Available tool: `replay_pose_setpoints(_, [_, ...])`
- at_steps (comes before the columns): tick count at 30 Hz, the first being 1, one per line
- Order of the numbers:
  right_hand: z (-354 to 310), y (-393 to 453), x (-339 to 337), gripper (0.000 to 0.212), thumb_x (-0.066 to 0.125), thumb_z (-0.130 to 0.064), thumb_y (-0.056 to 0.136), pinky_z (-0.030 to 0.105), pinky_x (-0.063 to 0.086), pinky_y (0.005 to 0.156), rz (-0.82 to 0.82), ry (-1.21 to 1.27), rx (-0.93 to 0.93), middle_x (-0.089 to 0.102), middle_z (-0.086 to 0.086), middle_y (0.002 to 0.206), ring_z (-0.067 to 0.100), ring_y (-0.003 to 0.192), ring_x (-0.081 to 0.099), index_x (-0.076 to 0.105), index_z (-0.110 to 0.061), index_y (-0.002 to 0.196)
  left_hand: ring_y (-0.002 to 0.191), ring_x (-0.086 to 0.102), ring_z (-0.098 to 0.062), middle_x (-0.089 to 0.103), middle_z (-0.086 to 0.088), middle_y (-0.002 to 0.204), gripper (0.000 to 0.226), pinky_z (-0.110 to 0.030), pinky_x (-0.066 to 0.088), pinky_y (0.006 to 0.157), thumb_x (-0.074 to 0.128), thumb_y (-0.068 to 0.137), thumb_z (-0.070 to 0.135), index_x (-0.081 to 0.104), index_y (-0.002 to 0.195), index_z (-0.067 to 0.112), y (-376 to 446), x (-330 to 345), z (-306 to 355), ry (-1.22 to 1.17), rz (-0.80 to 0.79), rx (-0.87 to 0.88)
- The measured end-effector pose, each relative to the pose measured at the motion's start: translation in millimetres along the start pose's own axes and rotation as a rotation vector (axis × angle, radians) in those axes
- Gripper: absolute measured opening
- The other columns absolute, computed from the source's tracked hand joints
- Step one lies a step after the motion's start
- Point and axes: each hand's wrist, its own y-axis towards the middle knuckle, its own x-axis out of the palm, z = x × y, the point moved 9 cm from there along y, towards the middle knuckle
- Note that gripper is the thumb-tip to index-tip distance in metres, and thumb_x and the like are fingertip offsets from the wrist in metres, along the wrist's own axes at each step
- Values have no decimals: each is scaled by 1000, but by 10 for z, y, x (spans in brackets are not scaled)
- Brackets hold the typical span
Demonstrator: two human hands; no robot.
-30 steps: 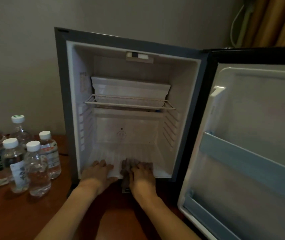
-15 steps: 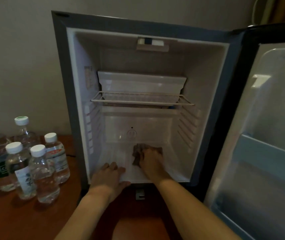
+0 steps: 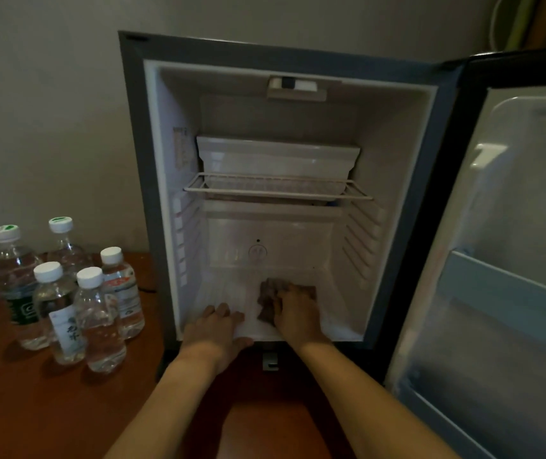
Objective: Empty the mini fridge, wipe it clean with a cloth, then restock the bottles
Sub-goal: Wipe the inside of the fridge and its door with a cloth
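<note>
My right hand [image 3: 293,311] presses flat on the cloth [image 3: 270,301] on the mini fridge [image 3: 397,210] floor, fingers loosely curved over it. Left hand [image 3: 215,329] lies flat at the front edge, fingers straight. Bottles [image 3: 99,319] stand on the desk [image 3: 16,409].

Your right hand [image 3: 293,306] has pushed the brown cloth [image 3: 270,301] from the front lip deeper onto the mini fridge [image 3: 298,58] floor, as your head moves closer, the open door crowding the right edge.

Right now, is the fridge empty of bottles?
Yes. No bottles show in the fridge; five bottles stand on the table beside it.
</note>
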Motion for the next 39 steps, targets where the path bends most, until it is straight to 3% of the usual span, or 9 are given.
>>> replay_pose_setpoints(5, [41,-309,47,35,39,-25,105,30,33,105,-59,-52,45,49,6,143,26,128,44,63,-13,127,140,34,-25,35,1,154,64,-41,36,110,43,98,64,32,154,35,-46,-22,23,8,12,-6])
replay_pose_setpoints(10, [77,-483,83,34,41,-28,104,38,38,105,-61,-54,83,56,12,132,31,121,50,69,-10,114,140,35,-26,36,1,153,66,-43,39,110,44,97,66,33,154,35,-53,-20,16,29,16,-9])
replay_pose_setpoints(14, [80,-352,46,34,40,-27,104,34,36,105,-39,-48,75,50,3,142,25,125,49,65,-15,123,139,36,-25,36,1,152,65,-43,41,108,44,97,66,34,153,35,-35,-10,10,42,33,-6])
replay_pose_setpoints(18, [38,-126,41,29,47,-26,100,30,42,95,21,-31,24,61,5,130,23,112,57,70,-11,112,139,35,-26,36,0,152,64,-43,40,107,43,98,64,32,154,34,-17,-11,11,47,35,2])
replay_pose_setpoints(22, [80,204,107,22,54,-21,96,21,37,79,-14,-6,60,69,9,113,24,100,63,72,-9,104,137,36,-26,38,-1,149,64,-44,40,104,44,97,65,34,153,34,14,-13,-8,46,32,12])
replay_pose_setpoints(28, [161,626,181,27,55,-27,94,27,47,84,-27,-43,144,69,11,116,28,103,66,72,-12,108,137,34,-27,39,-2,147,63,-44,39,103,47,98,62,36,152,32,16,-30,-6,40,28,15])
replay_pose_setpoints(30, [149,640,165,28,53,-27,96,22,45,83,-35,-33,141,68,10,121,26,105,65,71,-11,112,137,34,-27,38,-2,147,63,-45,40,103,47,98,62,36,152,32,20,-29,-13,42,22,7])
replay_pose_setpoints(33, [157,569,183,27,50,-20,100,7,31,67,-31,27,124,68,8,118,25,105,65,69,-5,114,138,34,-27,37,-1,147,62,-46,40,104,48,98,62,37,151,32,24,-10,-14,32,7,1])
replay_pose_setpoints(39, [80,169,87,22,55,-20,96,28,43,86,22,15,-11,69,10,113,24,97,63,72,-9,103,140,32,-27,35,0,150,64,-48,40,107,46,97,64,33,153,35,21,-21,-3,42,-18,-11])
